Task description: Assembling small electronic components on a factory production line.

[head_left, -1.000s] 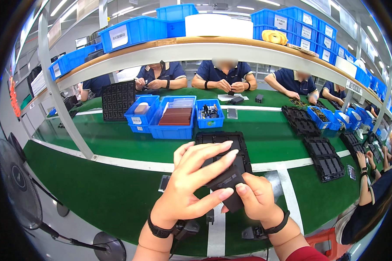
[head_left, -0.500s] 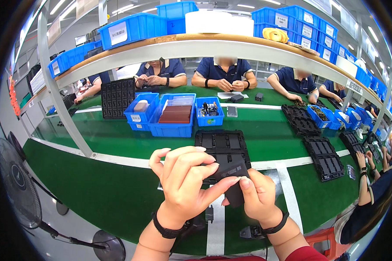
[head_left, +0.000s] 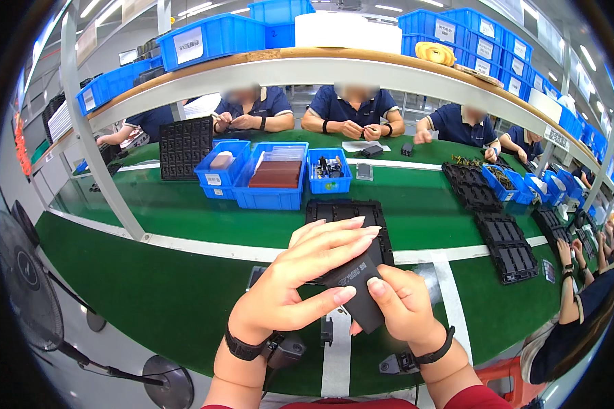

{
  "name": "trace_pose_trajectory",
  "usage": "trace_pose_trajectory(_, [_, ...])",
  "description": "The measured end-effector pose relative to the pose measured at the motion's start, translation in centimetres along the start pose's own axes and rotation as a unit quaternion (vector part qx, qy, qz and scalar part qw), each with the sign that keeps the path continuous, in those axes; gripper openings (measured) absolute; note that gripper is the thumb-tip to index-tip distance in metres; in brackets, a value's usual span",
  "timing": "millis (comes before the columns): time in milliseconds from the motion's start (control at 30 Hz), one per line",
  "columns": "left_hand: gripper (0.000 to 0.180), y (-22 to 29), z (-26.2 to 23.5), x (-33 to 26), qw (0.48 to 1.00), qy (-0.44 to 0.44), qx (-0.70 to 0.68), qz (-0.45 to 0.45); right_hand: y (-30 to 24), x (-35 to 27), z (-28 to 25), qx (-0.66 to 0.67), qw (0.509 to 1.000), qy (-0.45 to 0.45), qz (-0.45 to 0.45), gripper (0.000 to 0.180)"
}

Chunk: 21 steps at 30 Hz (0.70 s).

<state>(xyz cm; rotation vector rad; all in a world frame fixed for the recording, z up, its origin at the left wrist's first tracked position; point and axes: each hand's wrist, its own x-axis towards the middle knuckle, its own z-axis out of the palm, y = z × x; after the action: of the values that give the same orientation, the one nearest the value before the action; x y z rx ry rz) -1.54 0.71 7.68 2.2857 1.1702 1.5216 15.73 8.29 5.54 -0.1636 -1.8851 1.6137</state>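
Note:
A flat black rectangular block point(head_left: 363, 293) with pale printing and a small square code on its face is tilted between my hands above the table. My right hand point(head_left: 409, 307) grips its right side, thumb pressed on the face. My left hand point(head_left: 300, 279) reaches round the upper left end, fingers long and close together behind the far edge, thumb at the left edge. Part of the block's back is hidden by my hands. Just beyond them lies a black moulded tray point(head_left: 387, 238), partly covered by my left hand.
Blue bins point(head_left: 269, 198) holding brown sheets and small parts stand past the tray. More black trays point(head_left: 505, 249) lie to the right. A shelf point(head_left: 307, 65) with blue bins spans the table. Co-workers point(head_left: 355, 112) sit opposite and at right. A fan point(head_left: 27, 273) stands at left.
My left hand has turned, its fingers going from curled and spread to straight over the block's upper end. The block has tilted, its lower end moving slightly right.

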Motion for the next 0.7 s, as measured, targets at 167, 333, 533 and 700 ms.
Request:
trace_pose_trajectory(167, [0.045, 1.3, 0.1, 0.0, 0.97, 0.018, 0.241, 0.003, 0.1, -0.1, 0.1, 0.016, 0.999, 0.01, 0.03, 0.022])
trace_pose_trajectory(333, [0.066, 1.8, 1.7, 0.2, 0.874, 0.072, 0.475, 0.064, 1.2, -0.2, -0.8, -0.212, 0.972, 0.046, -0.088, 0.023])
trace_pose_trajectory(533, [0.079, 0.7, 1.6, -0.6, 0.985, 0.088, 0.118, 0.091, 0.2, -0.6, 0.2, -0.011, 0.998, 0.029, -0.049, 0.025])
trace_pose_trajectory(700, [0.077, -3.0, 3.5, -0.6, 0.899, 0.079, -0.427, 0.062, 1.7, -0.3, 0.0, 0.251, 0.957, -0.137, 0.055, 0.038])
